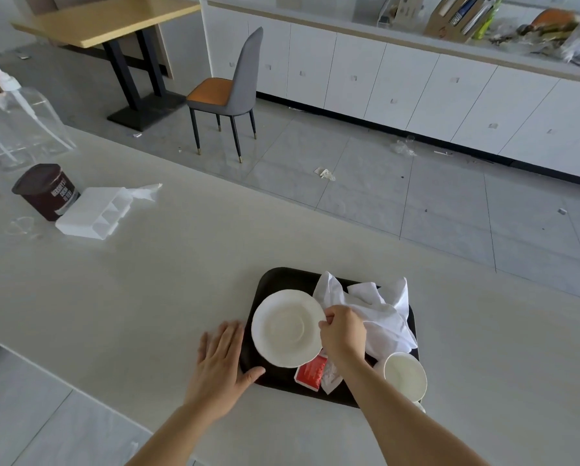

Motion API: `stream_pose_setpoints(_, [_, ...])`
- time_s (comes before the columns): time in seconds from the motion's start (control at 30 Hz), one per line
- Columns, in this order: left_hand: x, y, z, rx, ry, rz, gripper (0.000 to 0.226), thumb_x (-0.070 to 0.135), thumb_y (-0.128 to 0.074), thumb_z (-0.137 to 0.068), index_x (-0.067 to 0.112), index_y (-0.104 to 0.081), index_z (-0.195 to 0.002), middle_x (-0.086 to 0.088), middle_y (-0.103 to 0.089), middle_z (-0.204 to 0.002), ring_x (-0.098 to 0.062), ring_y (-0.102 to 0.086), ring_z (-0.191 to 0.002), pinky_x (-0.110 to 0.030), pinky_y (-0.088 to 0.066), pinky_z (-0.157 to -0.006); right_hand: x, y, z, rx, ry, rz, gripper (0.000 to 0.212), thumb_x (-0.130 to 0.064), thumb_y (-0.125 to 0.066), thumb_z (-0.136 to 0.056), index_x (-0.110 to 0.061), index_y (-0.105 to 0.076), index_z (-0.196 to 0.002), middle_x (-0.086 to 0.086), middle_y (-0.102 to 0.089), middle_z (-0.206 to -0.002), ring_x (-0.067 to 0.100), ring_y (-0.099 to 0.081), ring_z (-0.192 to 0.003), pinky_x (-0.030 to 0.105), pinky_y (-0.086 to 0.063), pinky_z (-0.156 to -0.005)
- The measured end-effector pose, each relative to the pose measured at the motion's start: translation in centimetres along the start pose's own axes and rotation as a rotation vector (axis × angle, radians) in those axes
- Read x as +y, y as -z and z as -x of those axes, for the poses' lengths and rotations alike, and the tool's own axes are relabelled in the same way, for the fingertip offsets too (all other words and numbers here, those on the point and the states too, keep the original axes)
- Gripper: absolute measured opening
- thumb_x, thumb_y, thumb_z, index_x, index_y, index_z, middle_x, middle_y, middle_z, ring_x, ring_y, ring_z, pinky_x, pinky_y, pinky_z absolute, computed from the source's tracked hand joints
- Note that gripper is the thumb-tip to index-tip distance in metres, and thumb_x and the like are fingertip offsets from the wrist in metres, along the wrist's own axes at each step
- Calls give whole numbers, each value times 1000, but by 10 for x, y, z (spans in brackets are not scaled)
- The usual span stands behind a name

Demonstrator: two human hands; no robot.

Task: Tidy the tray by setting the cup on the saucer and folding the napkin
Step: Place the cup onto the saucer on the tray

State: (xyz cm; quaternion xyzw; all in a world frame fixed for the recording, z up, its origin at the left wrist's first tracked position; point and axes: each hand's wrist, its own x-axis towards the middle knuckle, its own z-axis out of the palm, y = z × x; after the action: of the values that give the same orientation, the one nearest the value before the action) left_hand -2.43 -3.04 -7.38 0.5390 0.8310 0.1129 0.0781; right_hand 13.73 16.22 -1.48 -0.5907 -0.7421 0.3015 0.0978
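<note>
A dark tray (pixel 281 277) lies on the pale counter. On its left part rests a white saucer (pixel 286 327). My right hand (pixel 344 334) pinches the saucer's right rim. A crumpled white napkin (pixel 379 311) covers the tray's right part, just behind that hand. A white cup (pixel 405 369) stands at the tray's near right corner, beside my right forearm. My left hand (pixel 223 361) lies flat with spread fingers against the tray's left edge, the thumb on the rim.
A red sachet (pixel 310 370) and a torn white wrapper lie on the tray below the saucer. Far left on the counter stand a brown cocoa tub (pixel 46 191), a white plastic box (pixel 95 211) and clear pump bottles (pixel 22 126). A chair (pixel 229 92) stands on the floor beyond.
</note>
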Motion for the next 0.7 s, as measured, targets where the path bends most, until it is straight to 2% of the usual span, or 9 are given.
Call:
stream_pose_setpoints(0.07, [-2, -5, 3, -11, 7, -27, 86, 72, -19, -91, 14, -13, -155, -2, -18, -162, -21, -6, -150, -45, 3, -120, -1, -4, -2, 14, -43, -38, 16, -4, -63, -82, -14, -62, -69, -1, -61, -69, 15, -56, -62, 25, -43, -51])
stream_pose_setpoints(0.17, [-1, -9, 6, -31, 21, -62, 81, 68, -17, -94, 15, -9, -155, -3, -18, -162, -22, -7, -150, -50, -2, -119, -4, -8, -2, 45, -97, -101, 9, -6, -63, -85, -12, -66, -79, 1, -64, -78, 20, -60, -72, 30, -50, -62])
stream_pose_setpoints(0.27, [-2, -11, 7, -46, 34, -78, 80, 66, -18, -95, 15, -9, -155, -3, -18, -162, -22, -9, -150, -53, -5, -119, -5, -9, -4, 39, -105, -98, 3, -12, -64, -89, -13, -66, -90, 2, -63, -88, 19, -59, -78, 29, -47, -65])
stream_pose_setpoints(0.4, [-3, -14, 6, -53, 40, -85, 79, 66, -20, -95, 15, -10, -155, -3, -20, -162, -21, -10, -150, -55, -8, -119, 0, -10, -1, -14, -39, -18, 10, -21, -69, -86, -16, -61, -88, -2, -59, -82, 13, -57, -70, 24, -41, -56])
stream_pose_setpoints(0.5, [-3, -14, 5, -69, 41, -86, 78, 65, -20, -95, 15, -13, -155, -3, -22, -161, -21, -11, -150, -55, -10, -118, 1, -11, -2, -21, -57, -11, 10, -11, -67, -83, -16, -58, -85, -4, -59, -75, 11, -57, -65, 23, -42, -50])
stream_pose_setpoints(0.63, [-3, -14, 6, -76, 42, -89, 78, 64, -22, -95, 13, -18, -154, -4, -25, -160, -22, -15, -149, -55, -12, -118, -6, -10, -9, 28, -154, -124, 11, -6, -62, -86, -17, -62, -88, -2, -63, -78, 19, -65, -68, 35, -58, -59])
stream_pose_setpoints(0.7, [-3, -14, 6, -81, 44, -94, 78, 64, -21, -95, 14, -18, -154, -3, -24, -161, -22, -14, -149, -55, -11, -118, -10, -11, -11, 51, -196, -192, 11, -7, -62, -87, -18, -62, -90, -1, -64, -81, 23, -68, -70, 40, -61, -64])
